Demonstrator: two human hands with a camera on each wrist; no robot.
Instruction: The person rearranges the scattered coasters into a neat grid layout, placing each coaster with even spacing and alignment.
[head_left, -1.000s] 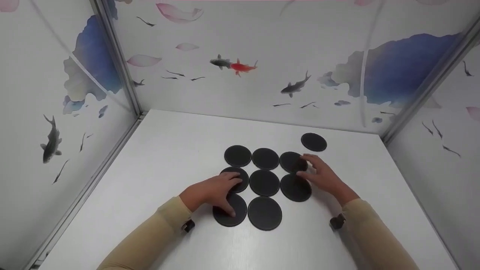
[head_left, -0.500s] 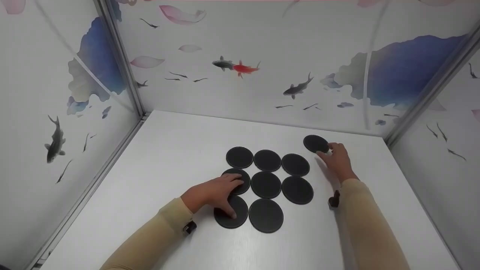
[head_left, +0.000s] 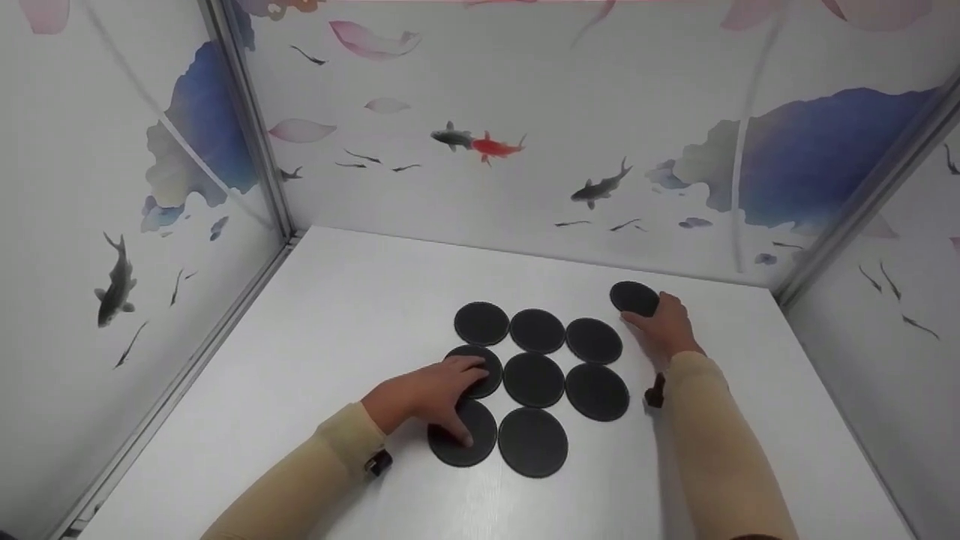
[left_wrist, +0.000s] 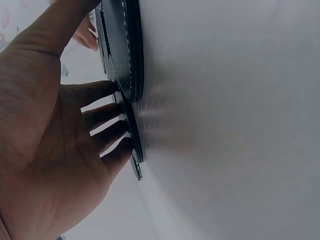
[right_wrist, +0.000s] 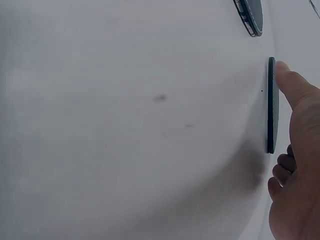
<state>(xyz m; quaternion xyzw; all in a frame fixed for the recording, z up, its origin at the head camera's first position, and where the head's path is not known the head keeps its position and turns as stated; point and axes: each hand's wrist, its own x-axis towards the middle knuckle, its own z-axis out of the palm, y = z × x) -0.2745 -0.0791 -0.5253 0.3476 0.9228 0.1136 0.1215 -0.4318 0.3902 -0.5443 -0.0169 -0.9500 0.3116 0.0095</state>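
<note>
Several black round coasters with stitched edges lie flat in touching rows. My left hand [head_left: 427,386] rests across the left side of these rows. Its fingers lie on the middle-left coaster [head_left: 492,381], its thumb on the front-left coaster [head_left: 457,454]. In the left wrist view the left hand [left_wrist: 60,140] has its fingers extended, tips at the coasters' surface. Apart from the rows, at the back right, my right hand [head_left: 670,326] holds a single coaster [head_left: 632,298] by its right side. The right wrist view shows this coaster [right_wrist: 273,105] between thumb and curled fingers.
The back row has a left coaster [head_left: 481,323], a middle one and a right one. The front row ends with a coaster [head_left: 533,442] beside the thumbed one. The white table [head_left: 360,300] meets printed panels [head_left: 510,202] at the back and sides.
My right hand has moved from the right column of coasters to the separate coaster at the back right and taken hold of it. The left hand stays in place.
</note>
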